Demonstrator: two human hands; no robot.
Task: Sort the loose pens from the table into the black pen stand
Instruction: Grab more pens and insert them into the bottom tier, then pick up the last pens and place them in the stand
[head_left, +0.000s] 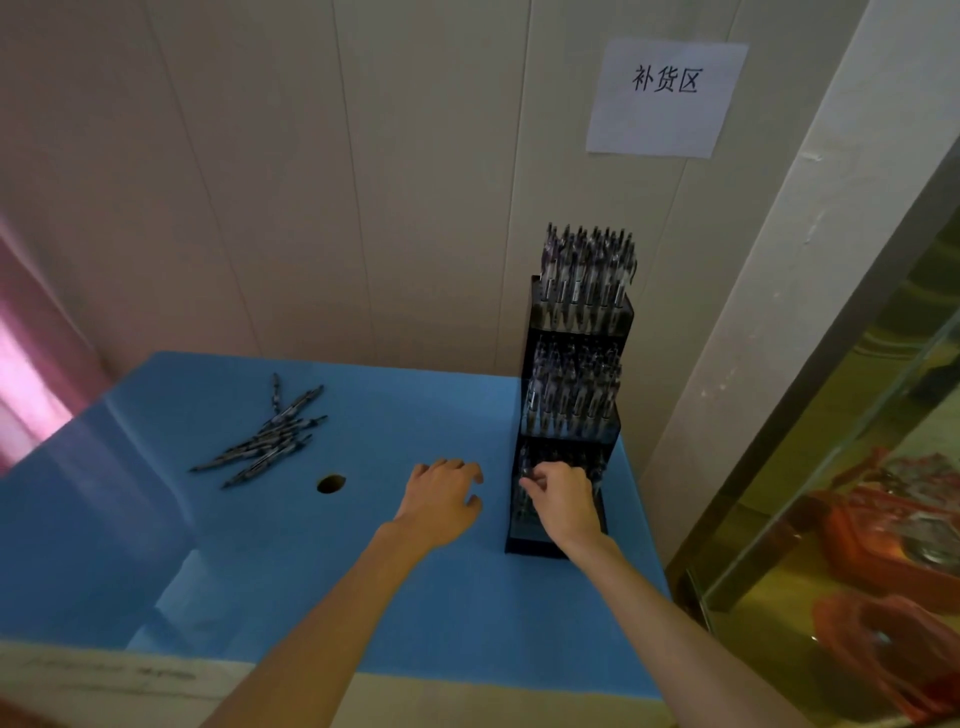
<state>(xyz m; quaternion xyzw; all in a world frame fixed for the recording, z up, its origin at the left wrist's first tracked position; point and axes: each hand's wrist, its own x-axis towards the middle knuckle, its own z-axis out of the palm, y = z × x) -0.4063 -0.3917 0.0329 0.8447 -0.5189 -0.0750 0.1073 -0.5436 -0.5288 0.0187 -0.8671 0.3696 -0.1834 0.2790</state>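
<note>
Blue table (363, 587) filling lower left and centre of frame; far edge butted to panelled wall (311, 182), right edge running down lower right beside a glass case (857, 441) with red items inside. Stand (571, 415) at right centre, black, three tiers stepping up toward the wall, hard against the table's right edge and far corner; top and middle tiers packed with upright pens, bottom tier partly filled. Open blue surface between stand and loose pens (265, 436), which lie fanned in a small heap at left centre, well apart from the stand. Round hole (331, 483) in the table just right of the heap's near end. Right hand (563, 501) at the bottom tier, fingers curled and pinching what looks like a pen at the tier's left side; blurred, can't confirm. Left hand (441, 499) just left of the stand, over the table, fingers spread and relaxed, holding nothing. White paper (665, 96) on the wall, upper right, printed "补货区". Pink glow at the left edge. Pale strip along the table's near edge, faint writing unreadable.
</note>
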